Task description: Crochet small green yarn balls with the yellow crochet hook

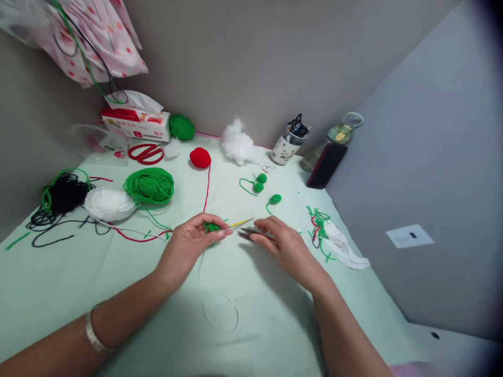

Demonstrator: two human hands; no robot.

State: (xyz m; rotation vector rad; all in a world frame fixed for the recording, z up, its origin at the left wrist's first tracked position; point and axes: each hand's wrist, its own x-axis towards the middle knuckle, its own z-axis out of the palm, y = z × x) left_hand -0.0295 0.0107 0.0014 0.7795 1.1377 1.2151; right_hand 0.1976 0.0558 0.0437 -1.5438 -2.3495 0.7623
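My left hand [196, 235] pinches a small green yarn piece [212, 227]. A thin yellow pointed stick [238, 224] sticks out from the same fingertips toward the right; its kind is not clear. My right hand [281, 241] is closed around small dark snips [248, 233], their two pointed tips a little apart and aimed left, close to the yellow stick but not visibly touching it. Behind the hands lie a small green crocheted ball [275, 199] with a yarn tail and a pair of similar green balls [258, 187].
On the left lie green yarn [149, 186], white yarn [110, 203], black yarn [68, 193] and red scissors [146, 154]. Farther back are a red ball [200, 157], white stuffing [238, 144], a tissue box [137, 124], a pen jar [288, 146] and a phone [327, 166]. Yarn scraps [320, 225] lie right.
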